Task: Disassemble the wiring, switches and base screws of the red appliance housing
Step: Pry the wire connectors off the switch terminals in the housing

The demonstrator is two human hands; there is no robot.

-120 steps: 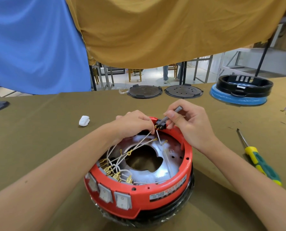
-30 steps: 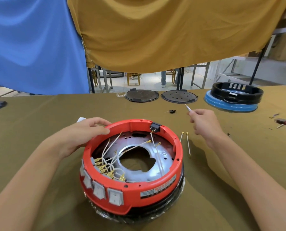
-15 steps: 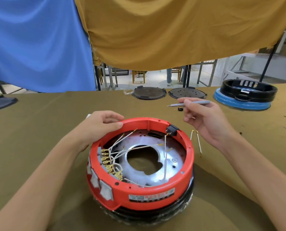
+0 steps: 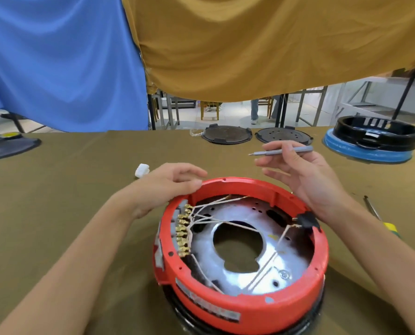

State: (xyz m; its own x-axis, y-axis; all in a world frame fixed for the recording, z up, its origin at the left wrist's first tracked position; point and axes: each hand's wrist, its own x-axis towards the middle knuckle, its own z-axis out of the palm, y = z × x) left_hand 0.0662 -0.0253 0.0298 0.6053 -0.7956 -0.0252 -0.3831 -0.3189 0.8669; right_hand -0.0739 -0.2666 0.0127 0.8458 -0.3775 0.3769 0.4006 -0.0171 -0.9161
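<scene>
From the head camera, the red appliance housing [image 4: 240,303] sits open side up on the olive-covered desk [image 4: 56,213], near its front edge and slightly right of centre, its round ring lying flat. Inside, a shiny metal base plate [image 4: 262,269] with a large centre hole faces upward; a row of brass terminals [image 4: 183,232] lines the inner left wall, and white wires [image 4: 216,205] fan from them across the plate toward the far and right sides. A black connector block [image 4: 306,220] sits on the right rim. The left hand [image 4: 167,187] rests on the far-left rim, fingers loosely curved over the edge and holding nothing. The right hand [image 4: 308,180] hovers above the far-right rim, pinching a slim grey screwdriver [image 4: 281,151] that lies almost level, tip pointing left, while its other fingers are spread. Left of the housing the desk is bare up to a small white piece [image 4: 142,169]. A yellow-handled screwdriver [image 4: 380,221] lies to the right. Two dark round plates [image 4: 225,134] and a black-and-blue housing [image 4: 373,141] stand along the far edge.
</scene>
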